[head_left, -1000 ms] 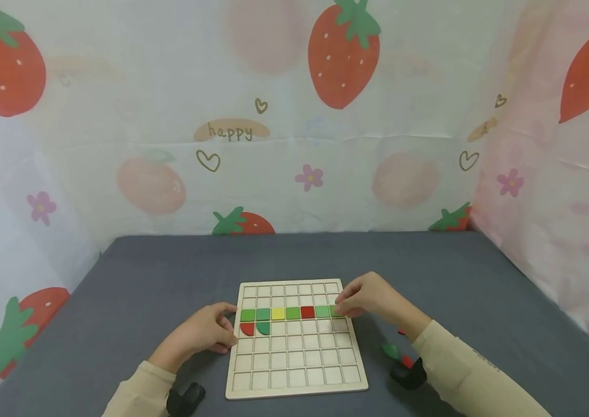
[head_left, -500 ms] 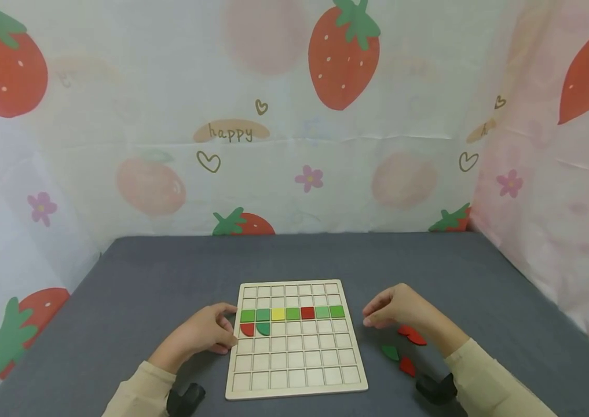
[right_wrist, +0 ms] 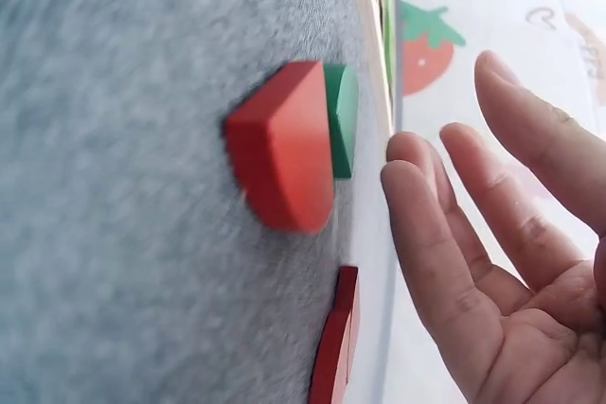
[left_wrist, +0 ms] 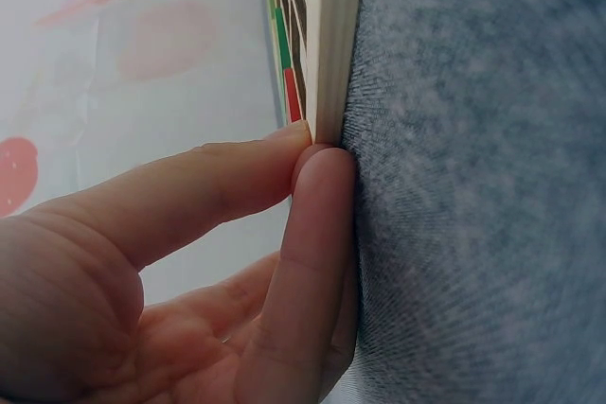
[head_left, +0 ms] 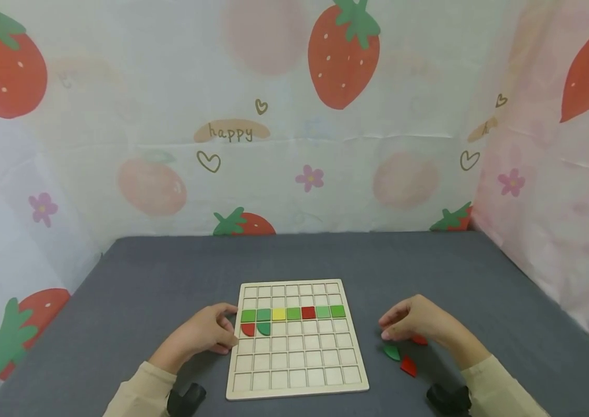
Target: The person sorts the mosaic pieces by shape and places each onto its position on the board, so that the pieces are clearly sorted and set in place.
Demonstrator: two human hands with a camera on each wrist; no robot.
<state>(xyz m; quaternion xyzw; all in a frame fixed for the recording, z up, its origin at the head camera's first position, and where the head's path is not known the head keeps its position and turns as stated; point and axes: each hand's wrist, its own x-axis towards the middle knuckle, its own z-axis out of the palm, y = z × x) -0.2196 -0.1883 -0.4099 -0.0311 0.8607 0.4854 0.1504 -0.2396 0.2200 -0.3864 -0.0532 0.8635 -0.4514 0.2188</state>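
A square wooden grid board (head_left: pixel 294 362) lies on the grey cloth. One of its rows holds a line of green, yellow and red square tiles (head_left: pixel 293 313). Below them at the left sit a red quarter-round piece (head_left: pixel 248 329) and a green one (head_left: pixel 263 329). My left hand (head_left: pixel 207 330) holds the board's left edge, thumb and fingertips meeting at the rim in the left wrist view. My right hand (head_left: pixel 419 321) hovers right of the board with fingers apart and nothing between them. Near it lie a green piece (right_wrist: pixel 342 120) and a red piece (right_wrist: pixel 289 149).
More red pieces (right_wrist: pixel 336 338) lie on the cloth, partly covered by my right hand in the head view. The grey table (head_left: pixel 169 266) ends at a hanging sheet (head_left: pixel 294 220) printed with strawberries, which also runs along both sides.
My right hand has left the last green tile at the right end of the row and moved right and nearer, over the loose pieces. My left hand has stayed at the board's edge.
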